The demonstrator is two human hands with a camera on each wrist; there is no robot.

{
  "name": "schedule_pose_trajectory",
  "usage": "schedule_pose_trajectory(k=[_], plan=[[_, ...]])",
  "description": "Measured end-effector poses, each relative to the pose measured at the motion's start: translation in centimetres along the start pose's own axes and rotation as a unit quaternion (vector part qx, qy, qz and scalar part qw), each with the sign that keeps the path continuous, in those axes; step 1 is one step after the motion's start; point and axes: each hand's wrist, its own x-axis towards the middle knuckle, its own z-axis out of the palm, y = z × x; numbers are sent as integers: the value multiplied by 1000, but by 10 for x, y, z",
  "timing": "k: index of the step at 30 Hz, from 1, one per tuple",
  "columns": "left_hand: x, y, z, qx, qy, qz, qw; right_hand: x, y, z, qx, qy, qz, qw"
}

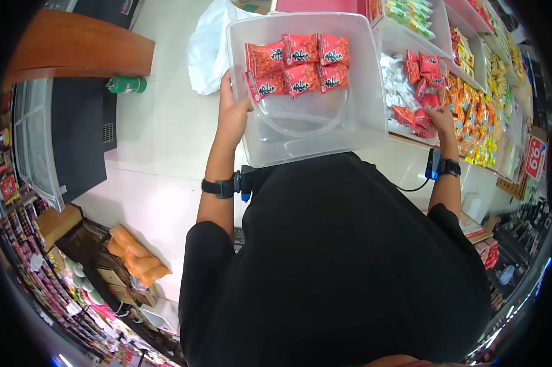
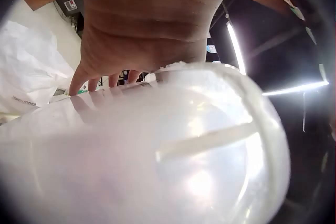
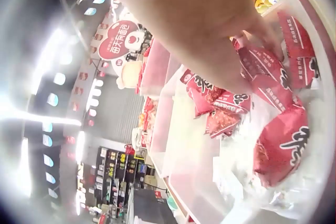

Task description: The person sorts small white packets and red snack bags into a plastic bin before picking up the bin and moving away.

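Note:
A clear plastic bin (image 1: 300, 147) is held in front of the body, with several red snack packets (image 1: 301, 79) laid in two rows inside. My left hand (image 1: 233, 113) grips its left side, the thumb over the wall; in the left wrist view the fingers (image 2: 92, 84) reach along the outer side. At the right, my right hand (image 1: 442, 122) is down in a display compartment of loose red packets (image 1: 432, 79). The right wrist view shows its fingers and thumb around one red snack packet (image 3: 265, 69). Other red packets lie beside that one, over silvery-white packets (image 1: 398, 82).
Orange packets (image 1: 471, 113) fill the neighbouring compartment, and further snack bins run along the right. A white plastic bag (image 1: 209, 49) is behind the clear bin's left edge. On the left are a dark counter (image 1: 80, 134), a green cylinder (image 1: 127, 85) and an orange bag (image 1: 135, 254).

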Motion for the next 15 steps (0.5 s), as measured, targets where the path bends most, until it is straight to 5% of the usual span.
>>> schedule_pose_trajectory(k=[2, 5, 8, 10, 15], plan=[[0, -7, -6, -4, 11, 3, 1000, -5, -12, -5, 28, 26, 38, 999], [-6, 8, 7, -33, 38, -15, 999, 3, -1, -32, 114, 27, -99, 988], [-3, 7, 6, -24, 27, 11, 999, -51, -81, -30, 133, 68, -97, 984], [-3, 5, 2, -9, 16, -15, 1000, -58, -101, -24, 278, -33, -94, 956], [-2, 2, 1, -12, 10, -2, 1000, -82, -160, -1, 405, -93, -213, 884]])
